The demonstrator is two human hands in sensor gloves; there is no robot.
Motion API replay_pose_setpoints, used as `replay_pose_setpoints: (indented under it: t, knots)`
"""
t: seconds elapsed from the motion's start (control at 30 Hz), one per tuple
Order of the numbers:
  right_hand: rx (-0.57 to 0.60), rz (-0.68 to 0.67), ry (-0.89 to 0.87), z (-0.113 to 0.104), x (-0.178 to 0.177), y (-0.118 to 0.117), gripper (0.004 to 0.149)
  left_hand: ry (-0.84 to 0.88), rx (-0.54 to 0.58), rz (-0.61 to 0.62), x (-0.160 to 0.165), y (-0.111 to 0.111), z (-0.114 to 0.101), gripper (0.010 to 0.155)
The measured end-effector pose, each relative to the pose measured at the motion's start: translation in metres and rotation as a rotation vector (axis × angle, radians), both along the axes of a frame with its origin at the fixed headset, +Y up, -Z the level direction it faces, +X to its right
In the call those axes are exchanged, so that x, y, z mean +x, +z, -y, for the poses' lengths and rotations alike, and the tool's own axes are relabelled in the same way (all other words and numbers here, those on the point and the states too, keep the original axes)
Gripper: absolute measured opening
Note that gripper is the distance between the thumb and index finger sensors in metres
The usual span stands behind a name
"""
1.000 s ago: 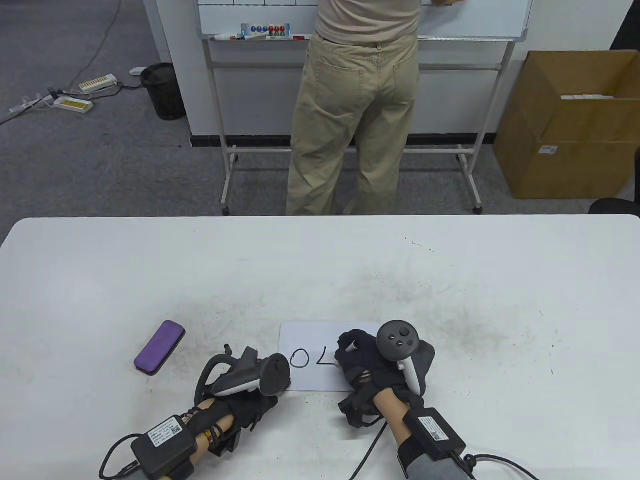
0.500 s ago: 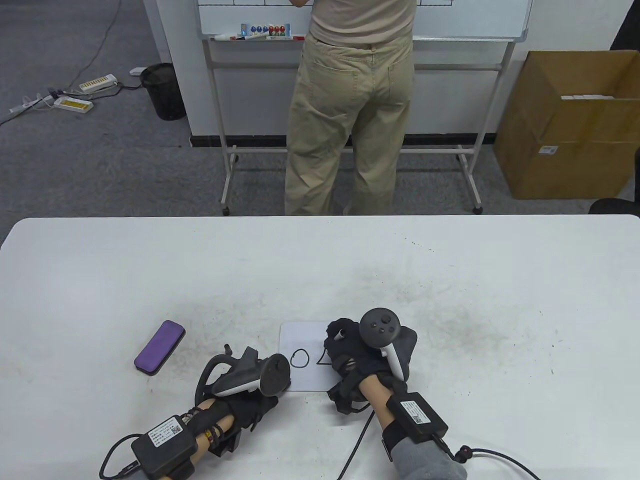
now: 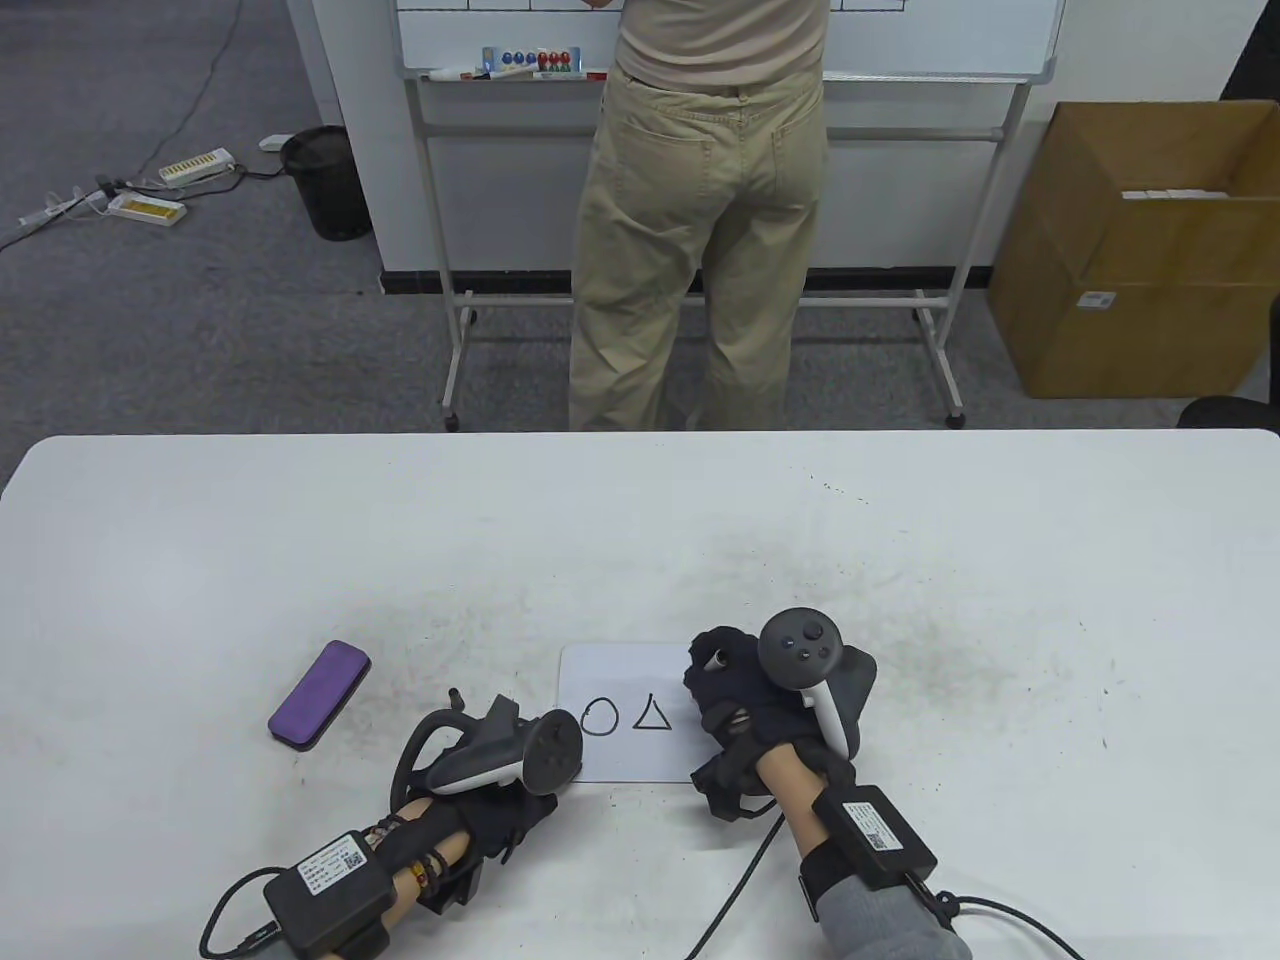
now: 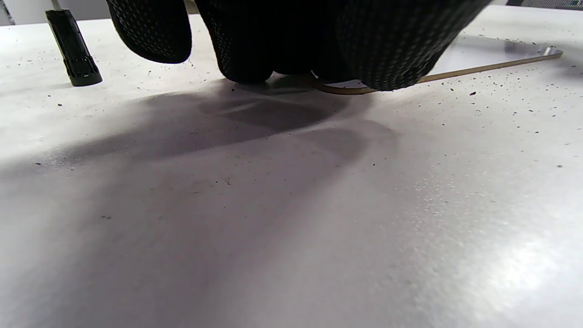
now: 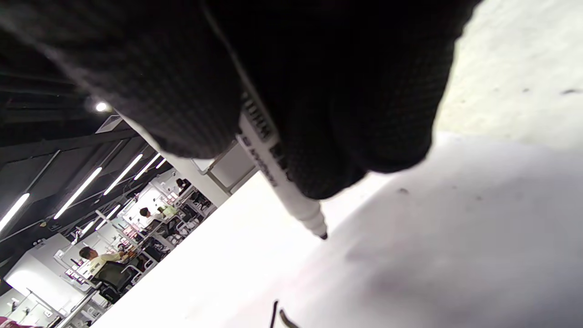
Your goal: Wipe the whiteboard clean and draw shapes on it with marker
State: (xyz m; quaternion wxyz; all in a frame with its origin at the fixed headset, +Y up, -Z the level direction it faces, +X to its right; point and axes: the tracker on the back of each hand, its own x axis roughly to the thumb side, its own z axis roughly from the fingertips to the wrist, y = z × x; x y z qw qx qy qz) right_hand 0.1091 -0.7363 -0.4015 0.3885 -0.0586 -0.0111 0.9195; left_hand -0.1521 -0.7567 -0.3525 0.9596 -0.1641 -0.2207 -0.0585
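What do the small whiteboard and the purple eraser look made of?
Small whiteboard: a thin, rigid sheet with a glossy white face; the left wrist view shows a brownish edge, perhaps fibreboard. Purple eraser: matte, rounded body, likely plastic or foam; dark underside, possibly felt.

An office or lab workspace: behind the white table (image 3: 400,520) stands a rolling whiteboard (image 3: 950,40) with a person (image 3: 700,250) at it, grey carpet (image 3: 200,330) beneath, a cardboard box (image 3: 1130,290) at its right, power strips (image 3: 170,190) at its left.
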Motion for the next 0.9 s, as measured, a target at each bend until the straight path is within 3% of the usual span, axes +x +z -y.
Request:
replay_pose_setpoints:
  t: [0.4, 0.57, 0.7, 0.9]
  knots:
    - [-0.023, -0.033, 0.031, 0.008, -0.003, -0.002, 0.044, -0.012, 0.013, 0.004, 0.001, 0.001, 0.0, 0.056]
    - [-0.097, -0.106, 0.03, 0.007, -0.003, 0.0, 0.041, -0.001, 0.006, 0.003, 0.0, 0.001, 0.0, 0.056]
    - [-0.078, -0.129, 0.062, 0.004, -0.004, 0.001, 0.042, -0.006, 0.005, 0.003, 0.001, 0.001, 0.0, 0.056]
    - [0.006, -0.049, 0.008, -0.009, 0.004, -0.007, 0.042, -0.011, 0.005, 0.004, 0.001, 0.001, 0.0, 0.056]
